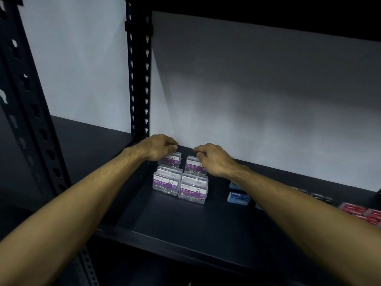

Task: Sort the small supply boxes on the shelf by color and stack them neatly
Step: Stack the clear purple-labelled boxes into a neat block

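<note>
Both forearms reach to the purple paper-clip boxes (179, 178) beside the shelf post (139, 79); left hand (158, 147) and right hand (214, 159) curl on the rear boxes; a careless push could topple them.

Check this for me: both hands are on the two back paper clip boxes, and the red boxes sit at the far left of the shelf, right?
Not quite. The head view shows the red boxes at the far right of the shelf. The left hand and right hand are on the back paper clip boxes.

Bare shelf (185, 230) lay open before four clear paper-clip boxes (179, 182); blue staple boxes (238, 198) and the black upright (140, 79) hemmed the sides.
</note>
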Motion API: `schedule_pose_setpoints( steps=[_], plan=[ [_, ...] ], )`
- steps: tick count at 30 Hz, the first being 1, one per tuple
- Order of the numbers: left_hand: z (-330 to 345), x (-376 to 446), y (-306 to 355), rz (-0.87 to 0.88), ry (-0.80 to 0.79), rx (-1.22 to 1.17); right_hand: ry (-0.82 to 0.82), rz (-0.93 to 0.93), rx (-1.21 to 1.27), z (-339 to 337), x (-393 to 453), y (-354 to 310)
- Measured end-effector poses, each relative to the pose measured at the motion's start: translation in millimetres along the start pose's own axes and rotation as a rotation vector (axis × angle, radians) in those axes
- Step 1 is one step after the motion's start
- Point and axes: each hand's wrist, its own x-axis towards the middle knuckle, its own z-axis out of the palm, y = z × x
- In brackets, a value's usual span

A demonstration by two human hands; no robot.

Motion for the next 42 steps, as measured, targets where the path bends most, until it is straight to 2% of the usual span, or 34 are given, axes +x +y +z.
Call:
schedule_pose_setpoints(
  steps=[9, 27, 42],
  plan=[
    [8.4, 0.8, -5.2, 0.033, -0.083, -0.066, -0.065, 0.023, 0.099, 6.7, -0.6, 9.2],
    [7.7, -10.7, 7.5, 0.134, -0.244, -0.044, -0.100, -0.016, 0.100, 2.6, -20.7, 8.7],
    [1.4, -21.5, 10.3, 0.101, -0.300, 0.001, -0.128, -0.021, 0.086, 0.9, -32.1, 2.2]
  ],
)
